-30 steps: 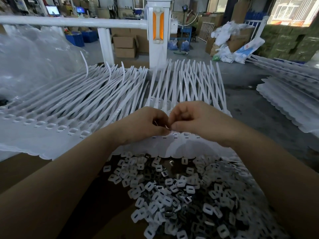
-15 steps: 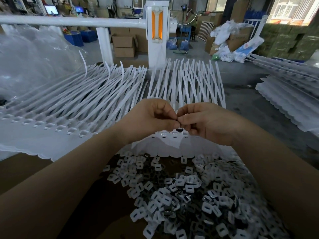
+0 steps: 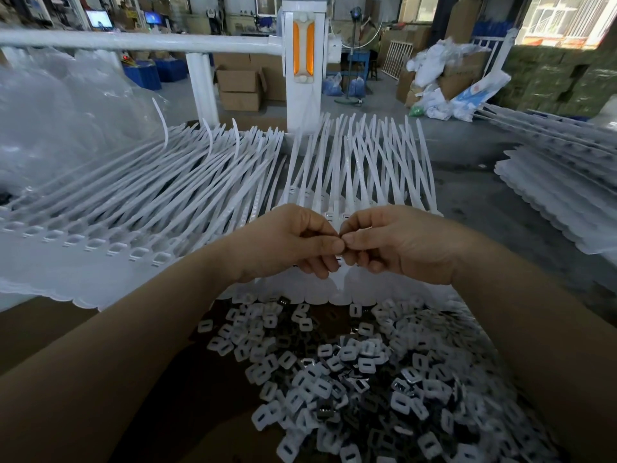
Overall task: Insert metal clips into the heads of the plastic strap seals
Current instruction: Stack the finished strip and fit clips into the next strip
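I see two bare hands, left hand (image 3: 293, 243) and right hand (image 3: 397, 243), pinched fingertip to fingertip at frame centre, contents hidden; white plastic strap seals (image 3: 167, 202) and small metal clips (image 3: 350, 379) beyond counting

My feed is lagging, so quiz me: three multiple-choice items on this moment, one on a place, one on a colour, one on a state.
1. Where is the clip pile?
A. Nearer the person than the hands
B. On the rail
C. On the floor at right

2. What colour is the strip on the post?
A. Blue
B. Orange
C. Green

3. How are the hands?
A. Both flat on the straps
B. Far apart
C. Fingertips pinched together

Answers: 1 A, the pile lies below the left hand and right hand in view. 2 B, the strip glows orange on the white post. 3 C, the fingertips of both hands meet over the seal heads; what they pinch is too small to tell.
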Motion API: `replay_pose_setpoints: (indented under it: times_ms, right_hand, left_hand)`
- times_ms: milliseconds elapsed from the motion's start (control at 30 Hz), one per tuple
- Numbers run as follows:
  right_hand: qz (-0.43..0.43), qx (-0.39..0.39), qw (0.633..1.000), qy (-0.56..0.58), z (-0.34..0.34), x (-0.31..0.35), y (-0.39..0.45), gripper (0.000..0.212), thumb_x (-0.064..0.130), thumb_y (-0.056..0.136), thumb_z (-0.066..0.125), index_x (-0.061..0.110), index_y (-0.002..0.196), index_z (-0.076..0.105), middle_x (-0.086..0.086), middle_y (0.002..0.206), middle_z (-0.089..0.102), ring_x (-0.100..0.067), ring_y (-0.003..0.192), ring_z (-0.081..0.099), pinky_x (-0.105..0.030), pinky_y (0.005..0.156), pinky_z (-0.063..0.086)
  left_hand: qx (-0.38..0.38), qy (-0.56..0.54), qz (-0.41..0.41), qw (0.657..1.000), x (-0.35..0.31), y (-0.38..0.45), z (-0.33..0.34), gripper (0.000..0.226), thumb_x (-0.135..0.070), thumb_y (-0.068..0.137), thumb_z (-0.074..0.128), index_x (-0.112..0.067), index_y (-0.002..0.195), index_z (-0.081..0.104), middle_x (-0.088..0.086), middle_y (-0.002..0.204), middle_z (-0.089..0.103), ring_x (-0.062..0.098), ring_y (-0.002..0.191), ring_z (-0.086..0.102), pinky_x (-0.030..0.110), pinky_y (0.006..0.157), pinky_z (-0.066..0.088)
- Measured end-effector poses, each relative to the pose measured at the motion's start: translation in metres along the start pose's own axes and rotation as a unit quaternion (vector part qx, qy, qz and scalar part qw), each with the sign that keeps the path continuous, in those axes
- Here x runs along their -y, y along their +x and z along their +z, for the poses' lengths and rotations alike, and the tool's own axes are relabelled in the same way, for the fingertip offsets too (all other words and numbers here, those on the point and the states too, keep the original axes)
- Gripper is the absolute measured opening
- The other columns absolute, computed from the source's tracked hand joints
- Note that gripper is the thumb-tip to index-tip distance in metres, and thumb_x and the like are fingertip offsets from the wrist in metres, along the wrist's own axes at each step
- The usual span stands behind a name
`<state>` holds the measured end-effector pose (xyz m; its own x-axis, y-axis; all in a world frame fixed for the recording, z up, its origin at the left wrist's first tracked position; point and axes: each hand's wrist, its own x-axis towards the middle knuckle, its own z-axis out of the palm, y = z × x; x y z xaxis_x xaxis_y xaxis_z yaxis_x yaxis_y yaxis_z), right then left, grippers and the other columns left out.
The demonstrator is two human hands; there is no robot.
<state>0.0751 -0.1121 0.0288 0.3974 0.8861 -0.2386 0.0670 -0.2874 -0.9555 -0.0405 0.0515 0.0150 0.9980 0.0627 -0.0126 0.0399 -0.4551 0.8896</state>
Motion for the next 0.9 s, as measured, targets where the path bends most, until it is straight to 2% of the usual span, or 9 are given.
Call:
replay_pose_setpoints:
  times_ms: [133, 367, 500, 700, 900]
  right_hand:
    - [-0.006, -0.008, 1.0, -0.01, -0.0005, 0.0015, 0.0006, 0.008, 0.006, 0.096, 0.056, 0.007, 0.093, 0.063, -0.004, 0.071, 0.067, -0.009, 0.058, 0.055, -0.017, 0.051, 0.044]
    - [-0.001, -0.029, 0.998, -0.054, -0.0008, 0.0025, 0.0028, 0.008, 0.01, 0.093, 0.06, 0.01, 0.089, 0.067, -0.002, 0.071, 0.064, -0.01, 0.059, 0.053, -0.02, 0.052, 0.043]
    - [-0.002, -0.031, 0.995, -0.097, -0.0007, 0.0025, 0.0022, 0.006, 0.015, 0.089, 0.067, 0.012, 0.085, 0.07, 0.0, 0.069, 0.063, -0.008, 0.059, 0.053, -0.02, 0.053, 0.043]
    - [-0.005, -0.033, 0.991, -0.13, -0.0002, 0.0037, 0.0006, 0.008, 0.015, 0.089, 0.067, 0.012, 0.084, 0.071, 0.0, 0.066, 0.061, -0.007, 0.055, 0.05, -0.019, 0.05, 0.041]
    - [-0.009, -0.052, 0.996, -0.075, 0.0015, 0.0046, -0.0002, 0.012, 0.014, 0.091, 0.064, 0.01, 0.081, 0.068, 0.001, 0.064, 0.06, -0.006, 0.053, 0.048, -0.017, 0.047, 0.038]
  left_hand:
    - [0.001, 0.005, -0.006, 1.0, -0.0018, -0.0001, 0.0, 0.016, -0.022, 0.096, 0.059, -0.012, 0.09, 0.069, 0.002, 0.079, 0.074, 0.018, 0.072, 0.072, 0.03, 0.072, 0.057]
    - [-0.006, -0.044, -0.06, 0.997, -0.0002, 0.001, -0.0032, 0.02, -0.027, 0.091, 0.064, -0.008, 0.088, 0.069, 0.005, 0.071, 0.072, 0.015, 0.061, 0.068, 0.02, 0.057, 0.053]
    - [-0.007, -0.056, -0.073, 0.996, 0.0001, 0.0001, -0.0035, 0.018, -0.027, 0.09, 0.065, -0.01, 0.085, 0.07, 0.005, 0.071, 0.073, 0.016, 0.061, 0.069, 0.02, 0.056, 0.053]
    - [-0.007, -0.081, -0.068, 0.994, -0.0021, -0.0019, -0.0023, 0.017, -0.029, 0.089, 0.065, -0.014, 0.083, 0.071, 0.005, 0.073, 0.072, 0.016, 0.063, 0.069, 0.021, 0.059, 0.054]
    - [-0.015, -0.123, -0.057, 0.991, -0.0053, -0.0044, -0.0049, 0.014, -0.019, 0.092, 0.063, -0.015, 0.083, 0.072, 0.008, 0.076, 0.071, 0.017, 0.064, 0.065, 0.023, 0.059, 0.052]
